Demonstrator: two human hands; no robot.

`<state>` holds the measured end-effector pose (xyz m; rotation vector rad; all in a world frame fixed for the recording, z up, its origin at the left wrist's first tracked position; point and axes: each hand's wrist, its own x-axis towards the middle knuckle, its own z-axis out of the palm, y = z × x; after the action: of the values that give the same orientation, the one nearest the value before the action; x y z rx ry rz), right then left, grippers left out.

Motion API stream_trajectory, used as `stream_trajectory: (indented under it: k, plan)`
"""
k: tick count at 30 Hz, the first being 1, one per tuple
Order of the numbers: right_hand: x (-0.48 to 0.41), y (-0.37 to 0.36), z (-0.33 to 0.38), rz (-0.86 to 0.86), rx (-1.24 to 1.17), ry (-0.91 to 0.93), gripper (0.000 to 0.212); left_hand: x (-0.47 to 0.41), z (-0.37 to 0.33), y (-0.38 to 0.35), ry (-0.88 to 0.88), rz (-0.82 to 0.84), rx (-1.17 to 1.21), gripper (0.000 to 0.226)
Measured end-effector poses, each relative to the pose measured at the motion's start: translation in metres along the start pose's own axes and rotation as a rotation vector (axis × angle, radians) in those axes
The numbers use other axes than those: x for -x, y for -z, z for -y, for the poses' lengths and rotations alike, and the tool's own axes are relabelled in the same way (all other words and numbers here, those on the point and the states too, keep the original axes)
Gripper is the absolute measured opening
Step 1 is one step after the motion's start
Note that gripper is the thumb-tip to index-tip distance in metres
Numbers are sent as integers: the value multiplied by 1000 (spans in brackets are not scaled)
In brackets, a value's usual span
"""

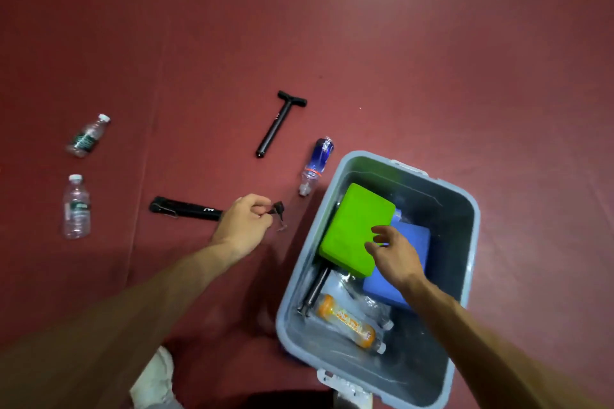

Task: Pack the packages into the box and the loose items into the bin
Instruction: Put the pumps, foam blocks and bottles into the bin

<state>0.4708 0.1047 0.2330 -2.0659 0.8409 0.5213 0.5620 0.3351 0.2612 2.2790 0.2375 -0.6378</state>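
A grey plastic bin (pixel 465 206) stands on the red floor at the right. Inside lie a green block (pixel 352 226), a blue block (pixel 412 242) under it, an orange bottle (pixel 349 322), clear bottles and a black rod. My right hand (pixel 395 252) hovers over the blocks with fingers spread, holding nothing. My left hand (pixel 244 222) is left of the bin, fingers pinched on the end of a black pump (pixel 186 207) lying on the floor. A small black clip end (pixel 279 209) sticks out past the fingers.
Loose on the floor: a black T-handled pump (pixel 277 124), a blue-tinted bottle (pixel 315 164) beside the bin's far corner, and two clear water bottles (pixel 88 136) (pixel 76 207) at the far left. A white shoe (pixel 156 378) shows at the bottom.
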Motion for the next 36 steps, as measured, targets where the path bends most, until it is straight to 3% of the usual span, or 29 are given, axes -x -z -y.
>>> stream_trajectory:
  k: [6, 10, 16, 21, 29, 33, 36]
  plan:
    - [15, -120, 100, 84, 35, 76, 36, -19, 104, 127, 113, -86, 52, 20]
    - [24, -183, 165, 129, 18, 87, 36, -32, 161, 200, 137, -42, 74, 23]
    - [22, -232, 216, 158, 118, 64, 38, -62, 216, 245, 177, 26, 89, 27]
    - [-28, -274, 203, 166, 188, 64, 38, -116, 251, 207, 176, 67, 92, 29]
    - [-187, -362, 129, 79, 102, 73, 39, -263, 321, 76, 28, 109, -71, 48]
    - [-256, -380, 101, -164, -79, 139, 35, -326, 346, 24, -160, 223, -563, 72]
    - [-292, -374, 81, -331, -194, 139, 37, -351, 364, -5, -199, 270, -690, 84]
